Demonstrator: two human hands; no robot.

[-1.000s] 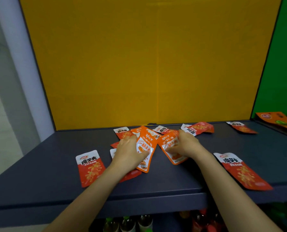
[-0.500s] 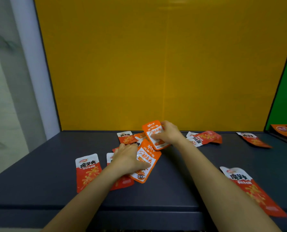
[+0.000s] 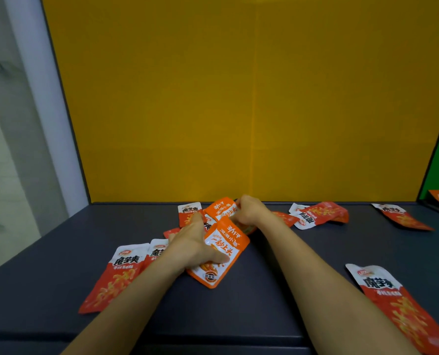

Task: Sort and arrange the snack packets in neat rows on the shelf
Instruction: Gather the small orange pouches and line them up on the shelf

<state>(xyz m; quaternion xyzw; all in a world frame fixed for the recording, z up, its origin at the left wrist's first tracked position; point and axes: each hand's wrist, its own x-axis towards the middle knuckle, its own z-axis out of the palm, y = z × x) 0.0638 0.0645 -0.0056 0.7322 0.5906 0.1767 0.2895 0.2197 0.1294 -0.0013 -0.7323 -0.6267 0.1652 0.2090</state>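
SORTING UNDERWAY: My right hand (image 3: 251, 212) now pinches an orange snack packet (image 3: 219, 207) against the yellow back wall (image 3: 238, 98), carried back from beside my left hand (image 3: 193, 242) a second ago. The left grips a second orange packet (image 3: 230, 239), marked 一秒上头, thumb across it, just nearer me. The orange sort seems to be forming a line. Red 魔芋爽 packets (image 3: 113, 275) lie loose either side of both grips on the dark shelf (image 3: 277, 290).

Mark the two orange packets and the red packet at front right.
nearer orange packet (image 3: 224, 248): head view, printed white centre.
farther orange packet (image 3: 219, 208): head view, orange top.
red packet (image 3: 402, 313): head view, red middle.
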